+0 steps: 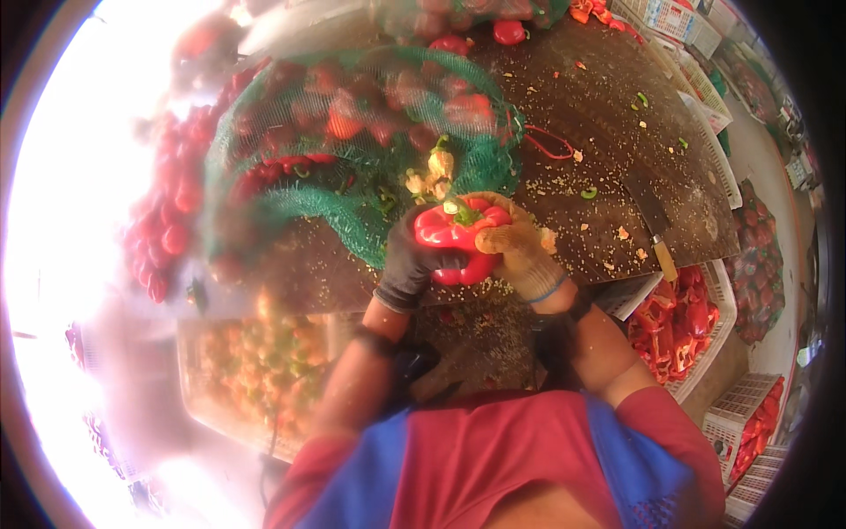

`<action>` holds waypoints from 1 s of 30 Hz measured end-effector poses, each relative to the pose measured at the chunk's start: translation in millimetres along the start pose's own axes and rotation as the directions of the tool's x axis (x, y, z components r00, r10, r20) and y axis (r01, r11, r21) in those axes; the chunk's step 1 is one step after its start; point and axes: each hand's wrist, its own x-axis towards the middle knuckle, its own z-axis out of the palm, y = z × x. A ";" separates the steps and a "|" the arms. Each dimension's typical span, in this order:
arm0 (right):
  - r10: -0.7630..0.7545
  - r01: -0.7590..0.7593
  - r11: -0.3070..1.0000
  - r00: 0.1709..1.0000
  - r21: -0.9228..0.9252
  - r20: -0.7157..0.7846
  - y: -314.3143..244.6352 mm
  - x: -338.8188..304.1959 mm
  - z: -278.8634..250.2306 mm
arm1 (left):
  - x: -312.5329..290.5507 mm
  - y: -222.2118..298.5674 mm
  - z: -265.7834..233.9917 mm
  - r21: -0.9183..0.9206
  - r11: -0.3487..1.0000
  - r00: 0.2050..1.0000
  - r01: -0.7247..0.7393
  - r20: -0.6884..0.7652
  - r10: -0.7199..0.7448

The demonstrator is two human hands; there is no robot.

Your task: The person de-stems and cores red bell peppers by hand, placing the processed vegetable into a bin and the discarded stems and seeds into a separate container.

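Note:
A whole red bell pepper [448, 231] with its green stem facing up is held between my two hands, just over the table's near edge. My left hand [407, 260], in a dark grey glove, grips its left side. Around the right side curls my right hand [520, 251], in a pale, stained glove, its fingers lying near the stem. Right beyond the pepper sit several cut-out pepper cores [437, 167]. Behind them a green mesh sack [361, 212] lies open with red peppers inside.
A knife [654, 231] with a wooden handle rests at the table's right edge. Seeds and scraps litter the brown tabletop [582, 97]. Below right, a white crate [727, 309] holds cut red peppers; below left, a blurred bin [189, 379] holds cores. Loose red peppers [176, 203] lie far left.

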 end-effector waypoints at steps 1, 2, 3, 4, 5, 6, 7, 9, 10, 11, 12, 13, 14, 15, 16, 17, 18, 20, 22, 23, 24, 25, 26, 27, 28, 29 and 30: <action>0.007 -0.007 1.000 1.000 0.030 0.015 1.1 0.7 -2.4 | 1.9 -1.7 -1.6 0.014 1.000 1.000 -0.007 0.020 0.006; -0.006 0.005 1.000 1.000 0.029 0.020 3.4 1.1 -6.4 | 1.8 -3.2 -1.4 -0.012 1.000 1.000 -0.008 0.010 0.009; -0.019 0.018 0.999 0.999 0.029 0.026 5.5 1.5 -10.0 | 0.6 -4.4 -0.8 -0.039 0.999 1.000 -0.010 0.000 0.010; -0.032 0.032 0.999 0.999 0.028 0.031 6.1 1.4 -12.3 | -0.3 -5.5 0.0 -0.065 0.998 1.000 -0.012 -0.009 0.012; -0.037 0.038 0.997 0.999 0.060 -0.013 5.9 0.4 -8.8 | -1.2 -6.5 0.0 -0.081 0.997 1.000 -0.005 -0.027 0.002; -0.041 0.046 0.995 0.998 0.092 -0.056 5.6 -1.3 -2.4 | -1.8 -7.3 0.3 -0.097 0.995 0.999 0.003 -0.044 -0.007; -0.043 0.055 0.991 0.994 0.124 -0.099 5.1 -1.9 1.0 | -2.1 -8.1 0.3 -0.112 0.994 0.998 0.010 -0.062 -0.017; -0.053 0.066 0.985 0.995 0.159 -0.081 11.0 -0.2 -8.0 | -1.8 -10.6 0.4 -0.167 0.986 0.999 0.016 -0.048 -0.024; -0.056 0.069 0.981 0.995 0.180 -0.077 12.4 0.4 -11.2 | -1.2 -11.7 0.1 -0.194 0.981 0.999 0.019 -0.041 -0.028; -0.056 0.069 0.978 0.996 0.199 -0.071 13.3 0.9 -10.9 | 0.1 -13.5 -2.2 -0.201 0.979 0.999 0.031 -0.024 -0.036; -0.054 0.068 0.973 0.996 0.221 -0.070 13.0 1.7 -9.2 | 2.6 -14.7 -5.5 -0.208 0.977 0.999 0.042 -0.008 -0.045; -0.051 0.067 0.968 0.996 0.243 -0.069 12.6 2.5 -7.6 | 3.5 -15.2 -7.4 -0.214 0.975 0.999 0.054 0.008 -0.053; -0.052 0.056 0.968 0.998 0.245 -0.021 12.8 2.2 -11.2 | 2.9 -14.0 -5.8 -0.242 0.968 0.998 0.062 0.024 -0.058; -0.053 0.045 0.968 0.998 0.247 0.028 14.0 1.5 -18.0 | 1.6 -11.5 -3.1 -0.269 0.960 0.997 0.071 0.040 -0.063; -0.054 0.034 0.968 0.996 0.248 0.077 15.8 1.4 -24.1 | 0.9 -10.2 -1.4 -0.297 0.952 0.996 0.081 0.056 -0.067; -0.049 0.028 0.968 0.996 0.250 0.078 18.4 2.4 -28.4 | 1.3 -10.5 -1.6 -0.314 0.945 0.995 0.091 0.075 -0.071; -0.044 0.023 0.967 0.996 0.253 0.078 20.7 3.7 -31.9 | 2.3 -11.6 -2.4 -0.331 0.938 0.993 0.103 0.094 -0.076; -0.045 0.040 0.991 0.998 0.131 0.033 18.8 7.9 -30.5 | 4.4 -15.0 -4.2 -0.280 0.957 0.997 0.070 0.047 -0.059; -0.046 0.038 0.992 0.997 -0.123 -0.067 9.5 11.6 -19.7 | 6.4 -18.4 -5.3 -0.133 0.991 0.997 -0.007 -0.082 -0.004; -0.036 0.005 0.970 0.992 -0.244 -0.123 3.4 12.3 -13.0 | 7.7 -15.4 -4.4 0.211 0.965 0.961 -0.154 -0.193 0.196; -0.006 -0.066 0.932 0.980 -0.356 -0.197 -3.9 9.1 -7.2 | 8.8 -11.2 -2.5 0.541 0.807 0.882 -0.237 -0.228 0.412; -0.067 -0.033 0.883 0.978 -0.469 -0.195 -3.0 7.4 -10.7 | 10.1 -7.7 -2.5 0.806 0.541 0.772 -0.240 -0.180 0.609; -0.131 -0.008 0.815 0.971 -0.579 -0.198 -2.8 3.7 -13.8 | 12.3 -9.1 -6.1 0.817 0.520 0.745 -0.250 -0.181 0.642; -0.194 0.011 0.735 0.961 -0.678 -0.195 -3.2 1.7 -15.0 | 14.0 -10.3 -7.5 0.851 0.431 0.699 -0.299 -0.112 0.706; -0.346 0.164 0.559 0.937 -0.813 -0.049 2.8 1.7 -11.2 | 15.8 -10.8 -8.1 0.877 0.336 0.649 -0.344 -0.037 0.760; -0.345 0.177 0.559 0.938 -0.810 -0.033 7.0 -0.1 -7.4 | 15.7 -12.9 -7.0 0.893 0.241 0.601 -0.379 0.039 0.799; -0.342 0.194 0.559 0.940 -0.806 -0.010 10.7 0.0 -3.0 | 16.1 -14.3 -0.5 0.884 0.147 0.544 -0.443 0.135 0.828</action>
